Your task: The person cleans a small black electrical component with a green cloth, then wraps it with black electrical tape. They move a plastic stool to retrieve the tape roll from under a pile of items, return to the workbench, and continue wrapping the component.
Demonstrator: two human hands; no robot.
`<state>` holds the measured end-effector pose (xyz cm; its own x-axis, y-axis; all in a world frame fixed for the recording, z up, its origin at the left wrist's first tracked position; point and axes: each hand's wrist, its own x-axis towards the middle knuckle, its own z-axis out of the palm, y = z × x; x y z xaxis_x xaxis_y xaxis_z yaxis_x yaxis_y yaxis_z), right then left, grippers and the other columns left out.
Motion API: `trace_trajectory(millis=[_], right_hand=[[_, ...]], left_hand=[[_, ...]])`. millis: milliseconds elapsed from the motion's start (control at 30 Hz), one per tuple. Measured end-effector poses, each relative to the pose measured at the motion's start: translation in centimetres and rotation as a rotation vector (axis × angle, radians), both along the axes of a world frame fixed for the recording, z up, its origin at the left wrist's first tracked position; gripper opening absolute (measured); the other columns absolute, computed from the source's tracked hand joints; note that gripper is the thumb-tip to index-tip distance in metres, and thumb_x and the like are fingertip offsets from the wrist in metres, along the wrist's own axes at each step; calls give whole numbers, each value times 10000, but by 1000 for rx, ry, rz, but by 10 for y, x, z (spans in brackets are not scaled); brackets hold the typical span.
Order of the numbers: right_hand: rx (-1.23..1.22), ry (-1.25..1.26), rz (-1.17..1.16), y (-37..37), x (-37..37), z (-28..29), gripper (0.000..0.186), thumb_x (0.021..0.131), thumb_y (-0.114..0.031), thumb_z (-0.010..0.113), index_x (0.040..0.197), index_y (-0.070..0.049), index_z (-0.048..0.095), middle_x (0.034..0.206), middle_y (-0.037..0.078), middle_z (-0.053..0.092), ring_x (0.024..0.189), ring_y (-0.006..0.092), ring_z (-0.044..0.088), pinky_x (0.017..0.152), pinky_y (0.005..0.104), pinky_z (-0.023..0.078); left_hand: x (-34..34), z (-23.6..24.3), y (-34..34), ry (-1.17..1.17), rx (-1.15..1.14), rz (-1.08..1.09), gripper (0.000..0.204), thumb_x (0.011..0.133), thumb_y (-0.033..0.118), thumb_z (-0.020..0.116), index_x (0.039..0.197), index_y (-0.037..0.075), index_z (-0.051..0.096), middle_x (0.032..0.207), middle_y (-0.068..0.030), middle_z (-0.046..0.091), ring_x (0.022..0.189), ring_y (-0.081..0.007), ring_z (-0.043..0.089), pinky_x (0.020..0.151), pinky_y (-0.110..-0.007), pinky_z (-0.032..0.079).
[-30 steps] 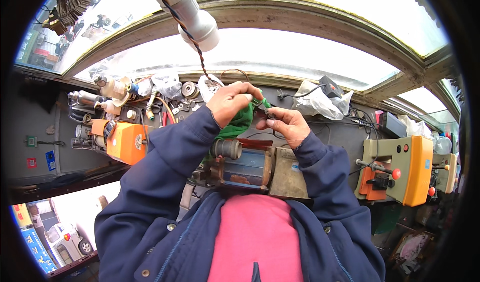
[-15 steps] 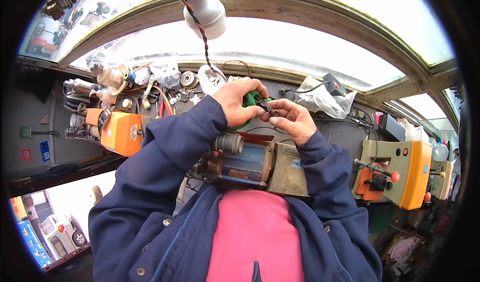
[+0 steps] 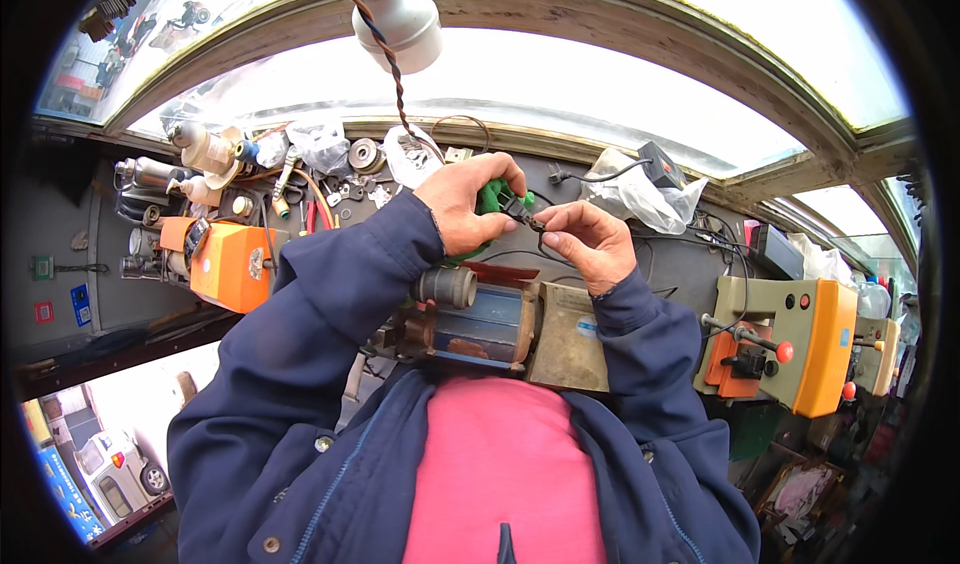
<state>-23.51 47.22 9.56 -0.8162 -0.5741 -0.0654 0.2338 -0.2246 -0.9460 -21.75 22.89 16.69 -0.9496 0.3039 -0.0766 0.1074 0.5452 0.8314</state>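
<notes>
Over the bench my left hand [image 3: 465,204] is closed around a green object [image 3: 490,197], whose kind I cannot make out. A small dark metal piece [image 3: 520,211] shows beside its fingertips. My right hand [image 3: 600,247] is closed in a pinch on the other end of that dark piece, with thumb and index finger pressed together. A thin black cord loops close to these fingers. Just below both hands sits a machine with a blue cylindrical body [image 3: 485,309] and a dark round tube end [image 3: 447,287]. The fingers partly hide the dark piece.
A white lamp fitting [image 3: 400,29] hangs above with a twisted wire. Left stands an orange machine [image 3: 232,266] near assorted tools and bottles. Right is a beige and yellow machine [image 3: 825,349] with red-knobbed levers. Plastic bags [image 3: 650,199] and black cables lie along the window frame.
The whole view has shifted slightly. My hands stay close together; the right one has drawn a little away from the left, and more of the dark piece shows between them.
</notes>
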Motion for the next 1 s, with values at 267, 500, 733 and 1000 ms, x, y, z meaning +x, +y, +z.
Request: trace_trajectory(millis=[267,500,733,1000], right_hand=[[31,39,-113,0,4,5,126,908,11,731,1021,4,674,1094,89,706,1019,134,639,932,295,516],[255,244,-34,-4,3,0,156,918,11,728,1062,12,668,1072,53,689,975,114,648,898,271,530],[105,66,-75,0,4,-4,113,922,54,696,1022,12,663,1094,84,694,1010,125,638,909,273,524],[46,73,-82,-1,2,-6,95,959,24,661,1038,0,613,1093,106,701,1038,150,640,954,296,508]], left_hand=[[0,-2,1,-12,36,0,354,779,82,752,1099,35,610,976,-132,644,918,-260,634,857,-364,515],[-1,-3,1,-14,28,-21,364,786,103,760,1109,42,605,979,-134,651,921,-265,638,860,-366,513],[-2,-4,0,-80,3,-25,373,800,161,770,1113,51,600,971,-148,671,920,-289,654,855,-378,517],[-2,0,2,-127,-12,-22,383,809,185,770,1117,52,586,969,-162,676,919,-318,660,853,-389,519]])
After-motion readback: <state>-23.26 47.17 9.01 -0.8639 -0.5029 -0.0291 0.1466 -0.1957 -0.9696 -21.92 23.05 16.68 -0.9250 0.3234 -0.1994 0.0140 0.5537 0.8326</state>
